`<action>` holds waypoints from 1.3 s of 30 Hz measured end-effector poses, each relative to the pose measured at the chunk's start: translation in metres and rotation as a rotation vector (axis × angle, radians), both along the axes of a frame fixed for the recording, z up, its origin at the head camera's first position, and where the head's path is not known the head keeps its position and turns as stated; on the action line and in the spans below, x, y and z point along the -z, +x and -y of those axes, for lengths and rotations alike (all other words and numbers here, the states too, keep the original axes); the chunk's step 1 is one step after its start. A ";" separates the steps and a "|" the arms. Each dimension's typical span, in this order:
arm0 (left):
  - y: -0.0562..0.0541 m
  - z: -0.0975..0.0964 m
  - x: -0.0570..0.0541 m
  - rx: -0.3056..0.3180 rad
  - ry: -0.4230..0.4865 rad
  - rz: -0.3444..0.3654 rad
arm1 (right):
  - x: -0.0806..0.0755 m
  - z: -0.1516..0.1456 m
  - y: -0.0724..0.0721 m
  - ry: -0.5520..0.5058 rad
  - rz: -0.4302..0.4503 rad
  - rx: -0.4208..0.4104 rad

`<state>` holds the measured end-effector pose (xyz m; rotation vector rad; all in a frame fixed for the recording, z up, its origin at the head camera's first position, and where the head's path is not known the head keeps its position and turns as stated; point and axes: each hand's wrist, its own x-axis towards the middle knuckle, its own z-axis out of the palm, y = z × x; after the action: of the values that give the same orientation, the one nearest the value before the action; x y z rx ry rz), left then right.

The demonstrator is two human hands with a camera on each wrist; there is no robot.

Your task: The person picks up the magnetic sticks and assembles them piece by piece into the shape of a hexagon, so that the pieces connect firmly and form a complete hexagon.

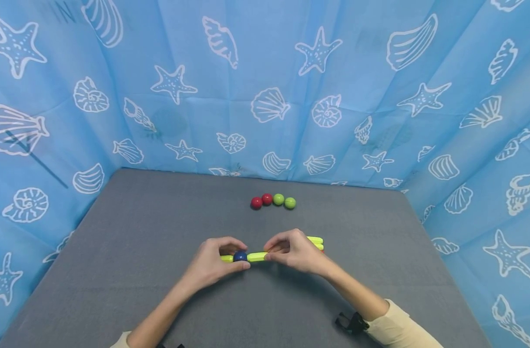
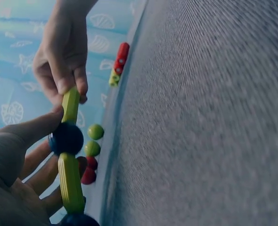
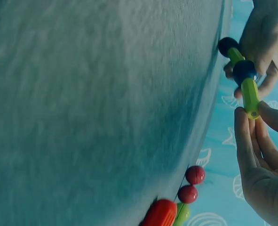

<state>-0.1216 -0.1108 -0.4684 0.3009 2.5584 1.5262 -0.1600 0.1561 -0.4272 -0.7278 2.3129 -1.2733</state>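
Note:
My left hand (image 1: 207, 263) grips a dark blue ball (image 1: 241, 256) between thumb and fingers. My right hand (image 1: 296, 252) pinches the free end of a yellow-green ribbed rod (image 1: 257, 256), whose other end meets that ball. On the ball's left side a second yellow-green rod (image 2: 70, 183) sticks out, and another dark blue ball (image 3: 228, 46) caps its far end. Rods and balls form one nearly straight chain, held close over the grey table. The left fingers partly hide the second rod and end ball in the head view.
Two red balls (image 1: 257, 202) and two green balls (image 1: 278, 199) sit in a row farther back on the grey table (image 1: 169, 208). Behind my right hand lie yellow-green rods (image 1: 315, 240) and red rods (image 2: 123, 52). A blue shell-patterned curtain (image 1: 247, 58) surrounds the table's back and sides.

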 end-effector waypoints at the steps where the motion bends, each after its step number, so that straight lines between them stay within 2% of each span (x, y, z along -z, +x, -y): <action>1: 0.001 -0.001 -0.001 0.000 -0.006 -0.010 | 0.001 0.002 0.001 -0.009 -0.003 0.000; 5: 0.002 -0.004 -0.003 0.005 -0.017 -0.042 | 0.002 0.008 0.003 -0.040 -0.022 -0.004; 11: 0.000 0.000 -0.001 0.026 0.024 -0.034 | 0.000 0.017 0.003 -0.055 -0.032 -0.011; 16: -0.001 0.004 0.000 0.030 0.041 -0.025 | -0.004 0.020 -0.004 -0.038 -0.039 -0.053; 21: -0.001 0.004 0.000 0.027 0.032 -0.035 | -0.009 0.020 -0.027 -0.019 -0.077 -0.049; 26: 0.000 0.002 0.003 0.026 0.021 -0.048 | -0.011 0.020 -0.061 -0.002 -0.099 0.022; 32: 0.000 0.002 0.004 0.035 0.026 -0.052 | -0.006 0.024 -0.098 0.002 -0.049 0.102; 39: 0.000 0.002 0.005 0.045 0.036 -0.048 | -0.001 0.031 -0.122 0.044 0.004 0.132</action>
<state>-0.1214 -0.1129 -0.4733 0.4009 2.5442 1.5686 -0.2819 0.1248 -0.4264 -0.5660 2.4124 -1.2740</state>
